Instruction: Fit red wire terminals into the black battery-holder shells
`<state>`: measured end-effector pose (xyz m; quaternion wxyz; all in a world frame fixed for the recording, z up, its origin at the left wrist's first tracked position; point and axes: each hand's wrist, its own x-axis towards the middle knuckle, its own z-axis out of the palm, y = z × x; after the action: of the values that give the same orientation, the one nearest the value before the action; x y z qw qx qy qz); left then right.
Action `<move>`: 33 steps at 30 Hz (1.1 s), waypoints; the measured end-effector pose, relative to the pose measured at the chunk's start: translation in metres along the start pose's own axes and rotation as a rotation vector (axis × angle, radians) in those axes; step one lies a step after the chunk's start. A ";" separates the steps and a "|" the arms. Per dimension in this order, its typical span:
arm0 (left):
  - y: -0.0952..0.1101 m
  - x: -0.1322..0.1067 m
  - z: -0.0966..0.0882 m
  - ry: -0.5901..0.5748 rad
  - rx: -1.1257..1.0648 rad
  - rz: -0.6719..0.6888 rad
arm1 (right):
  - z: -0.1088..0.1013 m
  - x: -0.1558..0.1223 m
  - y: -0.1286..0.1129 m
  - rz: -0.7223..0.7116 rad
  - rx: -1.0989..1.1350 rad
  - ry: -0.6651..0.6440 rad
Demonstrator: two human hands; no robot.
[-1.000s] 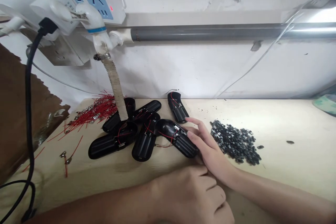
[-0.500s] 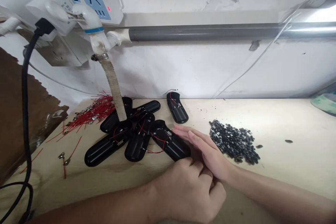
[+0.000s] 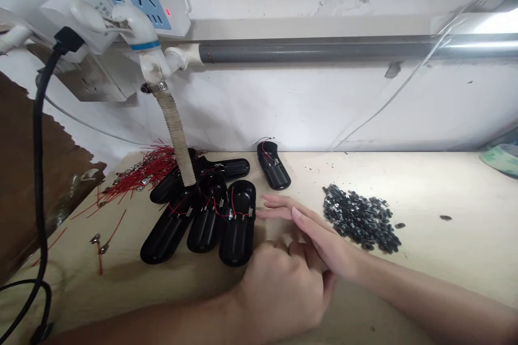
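Observation:
My left hand [image 3: 285, 283] is closed with its fingers curled under. Whether anything is inside is hidden. Its knuckles are close to the lower right side of a black plastic casing [image 3: 238, 237] with red wires. My right hand [image 3: 309, 229] stretches its fingers out flat above the left one, fingertips at the casing's right edge. To the left, a second black casing [image 3: 206, 229] and a third casing [image 3: 168, 232] lie side by side, open faces up, red wires inside. Behind them another casing [image 3: 234, 168] lies crosswise. A separate casing [image 3: 274, 170] rests near the wall.
A pile of small dark metal pieces [image 3: 360, 218] lies on the right. Red wires with metal tabs [image 3: 148, 170] are heaped at the back left. A ribbed hose [image 3: 176, 135] hangs down to the casings. A black power cable [image 3: 39, 172] runs down the left side.
The casing nearest my hands has shifted left and swung from a slant to almost straight. Neighbouring casings have moved and turned closer together. Both hands moved slightly left.

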<state>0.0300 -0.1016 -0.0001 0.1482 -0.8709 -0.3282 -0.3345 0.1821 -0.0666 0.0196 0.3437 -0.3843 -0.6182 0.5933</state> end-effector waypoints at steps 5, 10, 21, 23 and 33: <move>-0.006 -0.004 0.006 -0.052 -0.104 0.131 | 0.003 -0.002 0.000 -0.093 0.003 -0.026; -0.013 -0.002 0.015 -0.052 -0.344 0.067 | 0.001 0.002 0.008 -0.250 -0.100 0.172; -0.021 0.002 0.021 -0.104 -0.522 0.019 | 0.001 0.006 0.013 -0.370 -0.345 0.486; -0.022 0.003 0.021 -0.067 -0.542 0.032 | 0.001 0.005 0.015 -0.394 -0.360 0.470; -0.021 0.002 0.016 -0.014 -0.488 0.043 | -0.004 -0.012 -0.051 -0.602 -0.232 0.553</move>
<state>0.0252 -0.0769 -0.0097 -0.0618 -0.8899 -0.2202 -0.3946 0.1879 -0.0758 0.0713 0.6090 -0.3675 -0.6500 0.2673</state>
